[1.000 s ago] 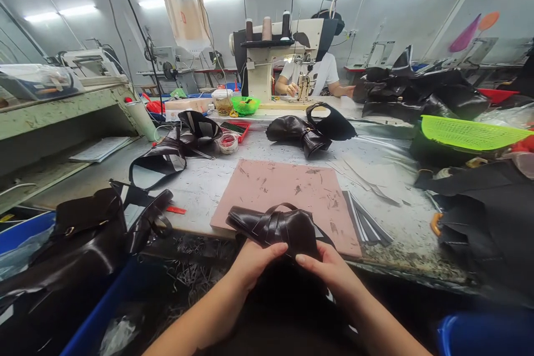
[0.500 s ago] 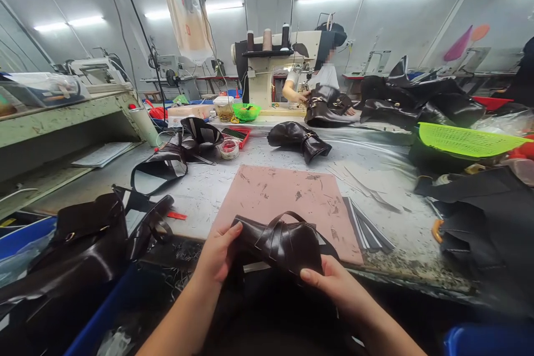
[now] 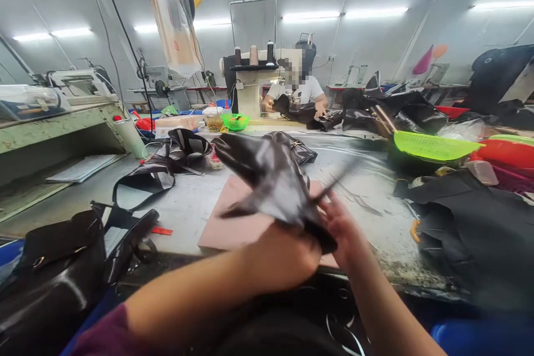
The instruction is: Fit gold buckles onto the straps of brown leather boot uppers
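Note:
A dark brown leather boot upper [image 3: 275,178], blurred by motion, is held up over the pink board [image 3: 233,228]. My left hand [image 3: 296,253] is wrapped round its lower right part, with the forearm crossing from the left. Close against the right side of the piece is my right hand [image 3: 340,225], its fingers apart and smeared, beside a thin strap that sticks out to the upper right. Whether the right fingers touch the leather is unclear. Behind the held piece, another dark buckled upper [image 3: 304,151] is partly hidden.
More dark leather pieces [image 3: 144,178] lie on the left of the worktable, near a red strip [image 3: 162,231]. On the right are a green basket [image 3: 436,146] and black leather sheets [image 3: 471,228]. A person [image 3: 315,92] sits behind the sewing machine [image 3: 249,86].
The held upper has been raised and turned over. My left hand has swung right, to its lower end, and my right hand has opened beside it. The view has shifted to the right.

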Demonstrator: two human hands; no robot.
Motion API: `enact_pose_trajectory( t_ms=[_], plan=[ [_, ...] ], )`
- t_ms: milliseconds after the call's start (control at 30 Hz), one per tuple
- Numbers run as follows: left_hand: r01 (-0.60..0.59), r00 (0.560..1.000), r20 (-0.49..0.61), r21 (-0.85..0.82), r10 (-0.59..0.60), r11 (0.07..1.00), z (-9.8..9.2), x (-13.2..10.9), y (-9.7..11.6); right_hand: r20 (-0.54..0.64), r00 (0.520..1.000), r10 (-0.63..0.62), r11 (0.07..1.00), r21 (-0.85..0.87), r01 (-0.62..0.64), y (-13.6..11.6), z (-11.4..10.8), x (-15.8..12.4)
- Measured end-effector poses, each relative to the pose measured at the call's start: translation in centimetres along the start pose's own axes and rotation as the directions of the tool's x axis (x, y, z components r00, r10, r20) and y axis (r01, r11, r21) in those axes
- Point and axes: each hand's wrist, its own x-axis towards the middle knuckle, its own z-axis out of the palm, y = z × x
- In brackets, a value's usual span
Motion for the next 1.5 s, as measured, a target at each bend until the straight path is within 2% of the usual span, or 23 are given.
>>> enact_pose_trajectory(
  t_ms=[67, 100, 133, 167, 233, 267, 300, 367, 400, 433, 500, 533, 600, 667, 700, 733, 767, 833, 967, 1067, 1200, 1400, 1500],
  plan=[
    [0.181, 0.983, 0.049, -0.219, -0.174, 0.959, 4.6, -1.6, -1.9, -0.112, 0.98, 0.163, 0.987, 0.01, -0.163, 1.9, -0.8, 0.2],
    [0.256, 0.967, 0.087, -0.337, -0.241, 0.906, 6.1, -2.6, -2.9, -0.158, 0.964, 0.213, 0.977, 0.01, -0.215, 2.7, -1.3, 0.2],
    [0.268, 0.963, 0.076, -0.354, -0.258, 0.896, 7.1, -3.5, -3.7, -0.194, 0.95, 0.243, 0.969, 0.014, -0.245, 3.4, -1.9, 0.1],
    [0.276, 0.961, 0.092, -0.374, -0.26, 0.885, 7.4, -4.5, -4.5, -0.218, 0.941, 0.257, 0.966, 0.023, -0.259, 4.0, -2.5, -0.1],
    [0.332, 0.943, 0.161, -0.384, -0.292, 0.861, 6.4, -6.5, -5.9, -0.257, 0.934, 0.249, 0.968, 0.054, -0.244, 4.4, -3.8, -0.5],
    [0.419, 0.907, 0.218, -0.391, -0.36, 0.82, 5.5, -7.4, -6.7, -0.283, 0.932, 0.229, 0.973, 0.066, -0.219, 4.4, -4.3, -0.6],
    [0.54, 0.842, 0.261, -0.403, -0.473, 0.739, 4.4, -8.2, -7.3, -0.31, 0.929, 0.2, 0.98, 0.07, -0.188, 4.3, -4.8, -0.7],
    [0.71, 0.667, 0.269, -0.514, -0.695, 0.482, 2.6, -9.4, -8.5, -0.351, 0.926, 0.138, 0.99, 0.057, -0.126, 4.0, -5.5, -0.6],
    [0.719, 0.585, 0.275, -0.61, -0.763, 0.332, 2.0, -9.7, -8.9, -0.363, 0.926, 0.108, 0.994, 0.046, -0.098, 3.8, -5.5, -0.4],
    [0.674, 0.532, 0.286, -0.712, -0.797, 0.194, 1.7, -9.7, -9.1, -0.368, 0.926, 0.081, 0.997, 0.033, -0.074, 3.7, -5.5, -0.3],
    [0.495, 0.492, 0.305, -0.869, -0.815, -0.026, 2.0, -8.9, -9.0, -0.365, 0.931, 0.02, 1.0, 0.006, -0.019, 3.5, -4.9, 0.1],
    [0.403, 0.478, 0.298, -0.91, -0.827, -0.095, 2.4, -8.2, -8.8, -0.361, 0.932, -0.015, 1.0, -0.016, 0.01, 3.3, -4.5, 0.2],
    [0.239, 0.402, 0.227, -0.961, -0.887, -0.137, 3.3, -6.6, -8.3, -0.359, 0.929, -0.091, 0.995, -0.076, 0.068, 2.9, -3.7, 0.5],
    [0.123, 0.295, 0.114, -0.989, -0.949, -0.08, 3.9, -5.0, -8.2, -0.357, 0.919, -0.169, 0.981, -0.151, 0.122, 2.4, -3.1, 0.6],
    [0.089, 0.266, 0.053, -0.996, -0.962, -0.03, 3.9, -4.4, -8.2, -0.348, 0.915, -0.207, 0.971, -0.189, 0.148, 2.1, -2.9, 0.7],
    [0.065, 0.265, -0.008, -0.998, -0.964, 0.026, 3.8, -3.9, -8.3, -0.326, 0.914, -0.242, 0.96, -0.22, 0.175, 1.8, -2.8, 0.7],
    [0.047, 0.291, -0.067, -0.995, -0.954, 0.084, 3.5, -3.5, -8.5, -0.284, 0.92, -0.27, 0.948, -0.243, 0.204, 1.5, -2.7, 0.8],
    [0.028, 0.405, -0.167, -0.98, -0.899, 0.195, 2.6, -3.0, -8.7, -0.161, 0.944, -0.287, 0.935, -0.262, 0.24, 1.0, -2.5, 0.7],
    [0.025, 0.679, -0.25, -0.932, -0.69, 0.363, 0.7, -2.5, -8.1, 0.093, 0.989, -0.117, 0.924, -0.356, 0.143, 0.0, -1.0, 0.0],
    [0.044, 0.804, -0.22, -0.905, -0.553, 0.424, 0.0, -2.5, -7.3, 0.226, 0.974, -0.002, 0.847, -0.518, 0.122, -0.7, 0.6, -1.0],
    [0.178, 0.869, -0.086, -0.864, -0.487, 0.471, 0.1, -3.0, -6.7, 0.252, 0.966, 0.065, 0.829, -0.552, 0.088, -1.0, 2.0, -1.7],
    [0.246, 0.86, 0.055, -0.916, -0.508, 0.317, 0.3, -3.6, -6.7, 0.205, 0.973, 0.105, 0.888, -0.46, 0.001, -0.6, 2.3, -1.9],
    [0.262, 0.861, 0.071, -0.91, -0.503, 0.32, 0.3, -3.6, -6.4, 0.183, 0.976, 0.118, 0.886, -0.463, -0.02, -0.4, 2.2, -2.1]
  ],
)
